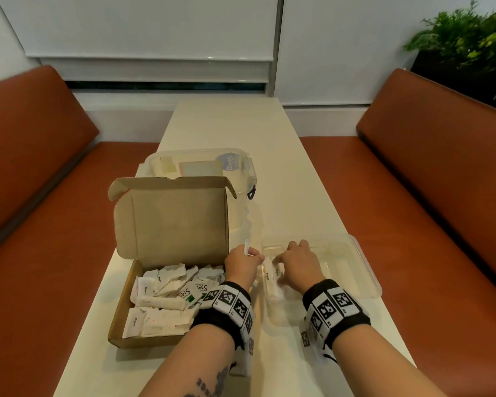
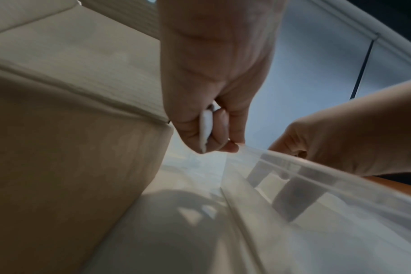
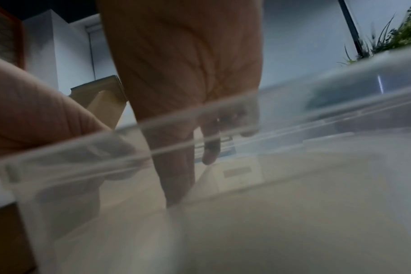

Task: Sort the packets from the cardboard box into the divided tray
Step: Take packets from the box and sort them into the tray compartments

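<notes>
An open cardboard box [image 1: 120, 320] at the left holds several white packets [image 1: 166, 293]; its lid stands upright. Right beside it lies the clear divided tray [image 1: 368, 272]. My left hand [image 1: 255, 255] hovers between box and tray and pinches a white stick packet [image 1: 246, 247], also visible as the packet [image 2: 205, 128] in curled fingers, with one fingertip at the tray rim [image 2: 317, 172]. My right hand [image 1: 286, 260] reaches into the tray's left compartment, its straight fingers [image 3: 174, 176] resting on sugar stick packets [image 1: 271, 277] that lie there.
A clear lidded plastic container [image 1: 201, 164] stands behind the box. Orange benches [image 1: 441, 196] flank the narrow white table [image 1: 284, 167]. A plant [image 1: 470, 38] is at the far right. The table's edges run close to the box and the tray.
</notes>
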A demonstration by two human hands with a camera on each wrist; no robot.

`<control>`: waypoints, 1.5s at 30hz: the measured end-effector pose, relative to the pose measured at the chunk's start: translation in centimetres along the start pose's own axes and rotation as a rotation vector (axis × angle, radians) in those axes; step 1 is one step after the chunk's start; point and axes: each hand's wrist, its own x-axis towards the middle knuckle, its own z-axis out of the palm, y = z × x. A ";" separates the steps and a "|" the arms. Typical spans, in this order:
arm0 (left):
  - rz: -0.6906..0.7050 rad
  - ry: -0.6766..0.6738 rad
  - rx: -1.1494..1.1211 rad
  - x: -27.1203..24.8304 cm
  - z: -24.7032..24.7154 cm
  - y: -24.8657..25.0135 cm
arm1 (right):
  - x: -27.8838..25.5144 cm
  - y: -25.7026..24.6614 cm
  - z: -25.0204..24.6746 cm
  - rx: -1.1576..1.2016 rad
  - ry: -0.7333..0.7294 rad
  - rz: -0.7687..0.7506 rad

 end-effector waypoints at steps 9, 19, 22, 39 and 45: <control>0.031 -0.013 0.042 -0.2 0.2 0.1 | -0.5 0.1 -0.1 0.360 0.173 0.069; 0.163 -0.097 -0.574 -2.2 -1.2 3.5 | -1.4 -1.6 -2.6 1.315 -0.023 0.096; 0.084 -0.148 -0.760 -2.4 -1.6 3.6 | -1.7 -1.2 -2.9 1.464 -0.073 0.098; -0.078 -0.152 -0.799 -2.8 -1.4 2.9 | -2.2 0.0 -2.8 1.090 0.462 0.142; -0.091 -0.119 -0.802 -3.0 -1.2 2.3 | -2.1 0.7 -2.9 1.237 0.501 0.123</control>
